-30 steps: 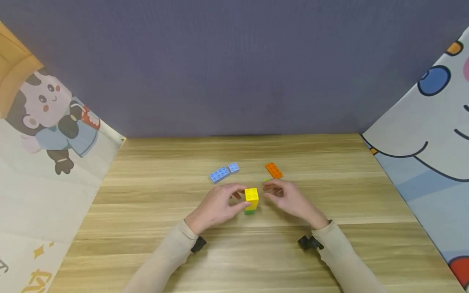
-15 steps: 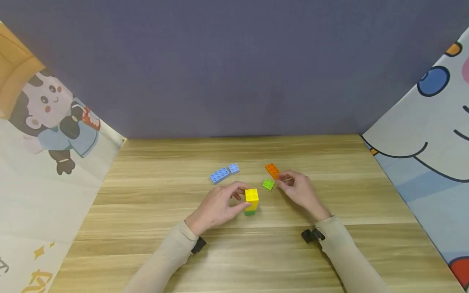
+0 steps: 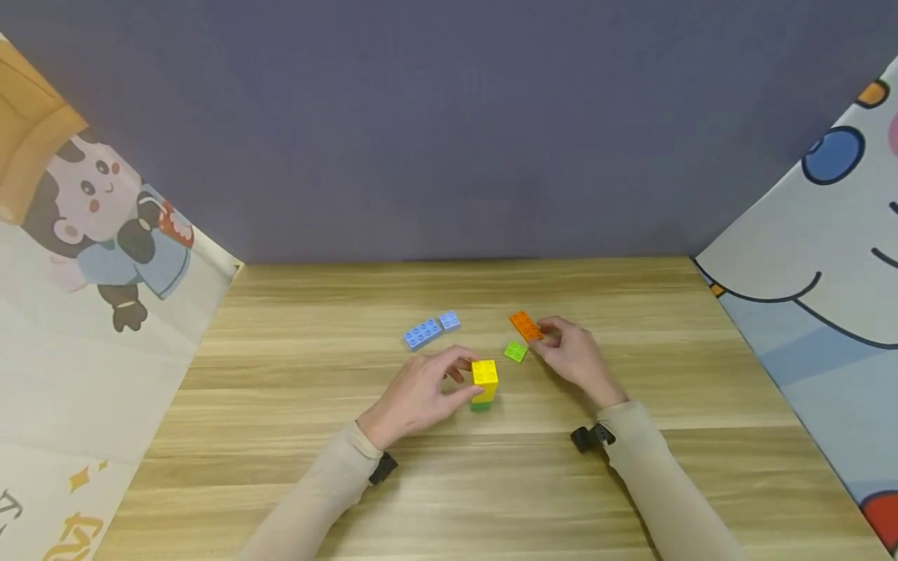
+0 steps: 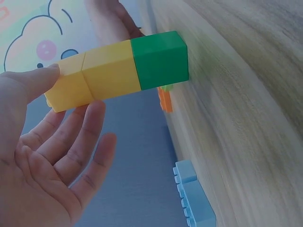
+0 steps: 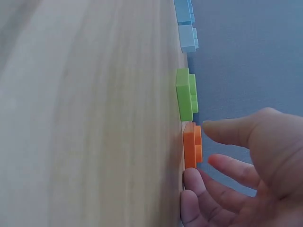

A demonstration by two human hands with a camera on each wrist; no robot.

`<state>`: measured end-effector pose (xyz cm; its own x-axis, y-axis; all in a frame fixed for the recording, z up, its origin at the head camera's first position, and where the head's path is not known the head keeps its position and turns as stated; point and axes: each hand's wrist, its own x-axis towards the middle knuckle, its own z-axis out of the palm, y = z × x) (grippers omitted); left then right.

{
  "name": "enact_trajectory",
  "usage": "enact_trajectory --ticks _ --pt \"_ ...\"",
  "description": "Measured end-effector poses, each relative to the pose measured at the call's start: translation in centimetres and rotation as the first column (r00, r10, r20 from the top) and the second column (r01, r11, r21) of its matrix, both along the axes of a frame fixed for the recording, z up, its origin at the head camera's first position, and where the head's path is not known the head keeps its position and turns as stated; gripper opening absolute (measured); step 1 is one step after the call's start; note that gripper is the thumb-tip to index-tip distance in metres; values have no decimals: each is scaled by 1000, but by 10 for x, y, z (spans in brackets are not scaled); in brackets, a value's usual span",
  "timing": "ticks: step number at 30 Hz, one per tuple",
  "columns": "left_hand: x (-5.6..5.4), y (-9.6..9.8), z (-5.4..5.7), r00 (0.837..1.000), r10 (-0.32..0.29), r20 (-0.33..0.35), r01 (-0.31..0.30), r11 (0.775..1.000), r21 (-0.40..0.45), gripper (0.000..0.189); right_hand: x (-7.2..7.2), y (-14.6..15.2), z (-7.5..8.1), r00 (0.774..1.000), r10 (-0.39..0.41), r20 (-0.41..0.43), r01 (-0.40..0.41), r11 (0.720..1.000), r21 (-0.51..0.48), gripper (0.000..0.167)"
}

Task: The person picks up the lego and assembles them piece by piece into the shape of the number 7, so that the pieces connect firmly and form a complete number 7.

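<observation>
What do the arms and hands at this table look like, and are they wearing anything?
They are a person's. The left hand and right hand wear no gloves. The left sleeve and right sleeve are plain pale beige, reaching the wrists. Each wrist carries a small black device. I see no cables or printed markings on the sleeves.

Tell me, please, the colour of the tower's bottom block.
The bottom block is green, clearest in the left wrist view.

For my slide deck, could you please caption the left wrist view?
Left hand holding two yellow blocks joined to a green block, blue bricks beyond.
</observation>
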<state>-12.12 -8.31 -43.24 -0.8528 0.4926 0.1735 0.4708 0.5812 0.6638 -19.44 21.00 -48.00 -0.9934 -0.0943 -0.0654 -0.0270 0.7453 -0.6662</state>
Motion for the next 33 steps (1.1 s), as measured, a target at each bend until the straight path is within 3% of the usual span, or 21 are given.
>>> enact_trajectory --ticks 25,33 --pt "-1 0 -2 1000 -10 -18 10 1000 18 41 -11 0 -8 997 32 -67 -30 999 26 49" --pt "-1 0 -2 1000 -10 -4 10 1000 18 40 -11 -6 -8 999 -14 -30 15 998 55 63"
